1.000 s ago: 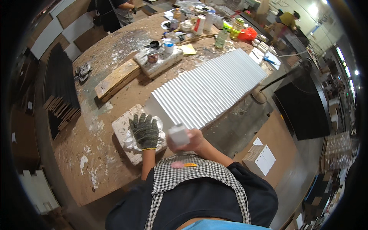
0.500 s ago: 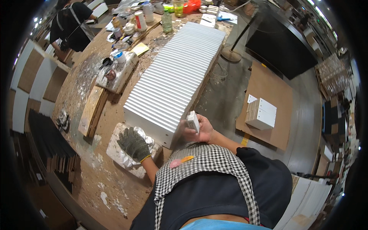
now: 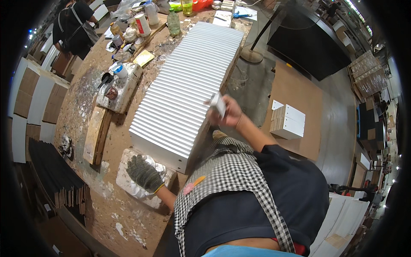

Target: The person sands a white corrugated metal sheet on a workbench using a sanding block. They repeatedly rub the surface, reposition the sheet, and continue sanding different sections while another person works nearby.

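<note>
A row of white panels [image 3: 187, 85], packed edge to edge, lies along the workbench in front of me. Above its right edge my right hand [image 3: 229, 112], bare, grips a small whitish rectangular block [image 3: 218, 105], slightly blurred; its exact kind cannot be made out. My left hand [image 3: 145, 173] wears a dark grey knit glove. It lies with fingers stretched out on a crumpled white cloth [image 3: 138, 185], over a paint-stained pale block [image 3: 124, 169] beside the row's near end.
A wooden block [image 3: 95, 139] and a stained slab [image 3: 128, 88] with small pots stand left of the panels. Bottles, including a green one [image 3: 173, 23], crowd the far end. At right, stacked white pieces [image 3: 289, 122] sit on a brown board [image 3: 299, 92]. A co-worker [image 3: 75, 28] stands far left.
My right hand has moved forward and up along the panels' right edge with the whitish block in it. My left hand stays on the cloth. The whole view has shifted slightly.
</note>
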Tool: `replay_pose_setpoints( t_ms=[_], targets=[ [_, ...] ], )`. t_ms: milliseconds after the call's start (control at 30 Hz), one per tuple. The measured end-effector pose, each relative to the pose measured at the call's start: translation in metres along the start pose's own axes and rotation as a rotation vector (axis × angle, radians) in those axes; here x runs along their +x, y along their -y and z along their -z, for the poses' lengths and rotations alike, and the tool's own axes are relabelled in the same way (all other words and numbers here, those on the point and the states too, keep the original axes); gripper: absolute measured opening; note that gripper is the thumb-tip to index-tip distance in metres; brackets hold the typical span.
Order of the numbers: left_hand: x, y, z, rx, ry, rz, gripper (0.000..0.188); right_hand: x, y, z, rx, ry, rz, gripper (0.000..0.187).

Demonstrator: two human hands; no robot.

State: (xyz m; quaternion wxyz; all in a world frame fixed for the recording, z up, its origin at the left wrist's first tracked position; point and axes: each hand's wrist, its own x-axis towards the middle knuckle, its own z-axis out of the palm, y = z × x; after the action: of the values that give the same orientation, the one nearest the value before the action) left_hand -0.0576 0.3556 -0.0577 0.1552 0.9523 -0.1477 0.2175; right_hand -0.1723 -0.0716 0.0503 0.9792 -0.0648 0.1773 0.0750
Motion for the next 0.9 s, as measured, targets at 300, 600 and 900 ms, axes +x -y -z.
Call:
replay_pose_setpoints(
  t_ms=[300, 600, 900],
  targets=[
    [0.020, -0.034, 0.033, -0.096, -0.029, 0.077, 0.028, 0.000, 0.288, 0.064, -0.740, -0.475, 0.801, 0.046],
    [0.024, -0.040, 0.034, 0.142, 0.068, 0.117, 0.029, 0.114, 0.421, 0.025, -2.469, -0.608, 0.944, 0.061],
    [0.022, -0.034, 0.037, 0.455, 0.207, 0.247, 0.033, 0.209, 0.454, 0.006, -2.818, -0.377, 0.936, 0.056]
  ],
)
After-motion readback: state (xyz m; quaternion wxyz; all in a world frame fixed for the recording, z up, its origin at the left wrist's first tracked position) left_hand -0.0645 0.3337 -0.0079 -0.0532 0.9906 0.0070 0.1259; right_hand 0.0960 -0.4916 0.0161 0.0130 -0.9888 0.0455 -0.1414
